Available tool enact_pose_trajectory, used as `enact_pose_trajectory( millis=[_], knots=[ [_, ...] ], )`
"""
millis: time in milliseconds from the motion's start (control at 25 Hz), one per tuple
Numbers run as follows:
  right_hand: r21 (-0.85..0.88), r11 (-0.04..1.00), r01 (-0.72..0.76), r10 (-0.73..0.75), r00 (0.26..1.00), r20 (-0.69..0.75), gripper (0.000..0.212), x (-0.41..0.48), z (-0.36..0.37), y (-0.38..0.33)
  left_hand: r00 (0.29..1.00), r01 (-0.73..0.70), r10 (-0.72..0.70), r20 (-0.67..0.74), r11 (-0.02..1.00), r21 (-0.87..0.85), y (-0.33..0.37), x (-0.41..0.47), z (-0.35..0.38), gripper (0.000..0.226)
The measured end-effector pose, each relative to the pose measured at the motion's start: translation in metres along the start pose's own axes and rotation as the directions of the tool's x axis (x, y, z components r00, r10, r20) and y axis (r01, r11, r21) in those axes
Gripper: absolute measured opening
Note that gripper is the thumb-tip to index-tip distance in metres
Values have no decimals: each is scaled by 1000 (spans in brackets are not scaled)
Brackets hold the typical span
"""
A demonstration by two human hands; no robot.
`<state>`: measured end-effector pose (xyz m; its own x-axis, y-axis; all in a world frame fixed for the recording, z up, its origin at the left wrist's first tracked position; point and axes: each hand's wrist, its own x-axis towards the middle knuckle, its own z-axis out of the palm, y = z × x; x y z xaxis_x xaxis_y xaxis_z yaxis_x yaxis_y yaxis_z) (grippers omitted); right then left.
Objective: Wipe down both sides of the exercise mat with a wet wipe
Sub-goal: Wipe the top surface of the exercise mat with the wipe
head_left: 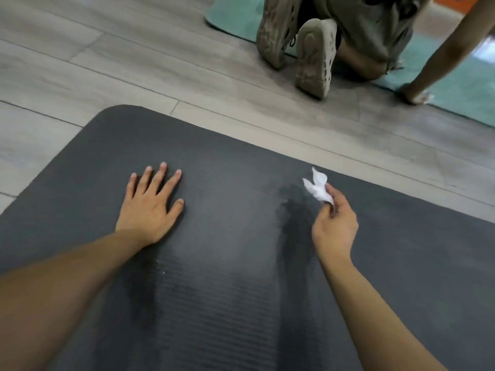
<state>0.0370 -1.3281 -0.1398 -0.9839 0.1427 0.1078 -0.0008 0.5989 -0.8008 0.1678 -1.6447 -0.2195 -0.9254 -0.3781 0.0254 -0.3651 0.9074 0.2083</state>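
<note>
Our left hand [150, 207] lies flat, palm down, fingers spread, pressed on the dark grey exercise mat [227, 303]; it holds nothing. The mat lies spread on the grey plank floor [80, 62] under both hands, its rounded corner beyond the left hand. Between the hands, darker damp streaks [294, 231] mark the ribbed surface. Our right hand [334, 226] is raised just above the mat, fingers curled, pinching a crumpled white wet wipe [318, 187] at the fingertips. Beyond the right hand, another person [361, 28] kneels on a teal mat [455, 84], one hand pressed down on it.
</note>
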Motion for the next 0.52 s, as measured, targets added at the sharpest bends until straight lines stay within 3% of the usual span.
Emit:
enact_pose_trajectory(
  millis=[120, 280, 400, 520],
  knots=[
    [-184, 978, 94, -116, 987, -109, 49, 55, 30, 18, 1000, 12, -12, 4, 999, 50, -4, 6, 6, 71],
    [-508, 858, 71, -34, 996, 82, 56, 58, 105, 28, 997, 28, -31, 67, 999, 40, -4, 9, -3, 73],
    [-525, 831, 186, -59, 967, 248, 58, 52, 172, -23, 993, 31, -37, 112, 998, 51, -5, 12, -7, 75],
    [-401, 783, 475, -250, 831, 496, 69, 33, 246, -92, 991, 32, -40, 130, 997, 65, -5, 12, -9, 76]
  ],
)
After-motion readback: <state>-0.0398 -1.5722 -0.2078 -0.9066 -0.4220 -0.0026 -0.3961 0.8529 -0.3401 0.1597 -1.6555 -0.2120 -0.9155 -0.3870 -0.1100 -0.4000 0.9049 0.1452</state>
